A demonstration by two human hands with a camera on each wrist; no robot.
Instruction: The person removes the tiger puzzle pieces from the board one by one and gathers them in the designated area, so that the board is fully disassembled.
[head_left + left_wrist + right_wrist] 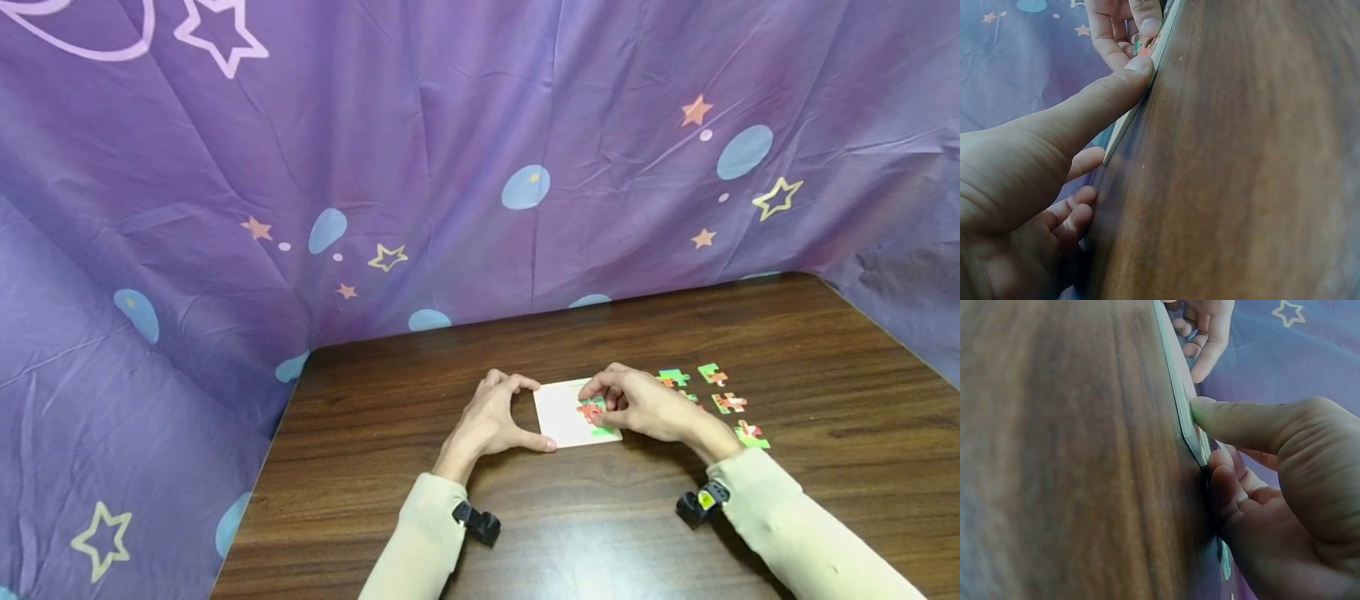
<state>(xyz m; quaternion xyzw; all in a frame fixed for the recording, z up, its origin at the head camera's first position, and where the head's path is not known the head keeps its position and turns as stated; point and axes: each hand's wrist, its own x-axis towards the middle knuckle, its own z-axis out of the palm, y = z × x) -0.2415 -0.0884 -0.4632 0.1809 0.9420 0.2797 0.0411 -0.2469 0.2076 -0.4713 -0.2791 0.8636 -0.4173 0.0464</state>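
Observation:
A white puzzle board (553, 412) lies flat on the table. My left hand (487, 417) holds its left side, thumb at the near corner and index finger at the far corner. Toward the board's right side are red and green puzzle pieces (591, 411), with my right hand (648, 406) over them. Its thumb and index finger pinch at a piece there, partly hidden by the fingers. In the left wrist view the left thumb (1110, 94) touches the edge of the board (1124, 125). The right wrist view shows the right thumb (1235, 420) on the board's surface.
Several loose puzzle pieces (729, 403) lie to the right of the board, some partly behind the right hand. The dark wooden table (375, 433) meets a purple curtain (450, 167) at the back and on the left.

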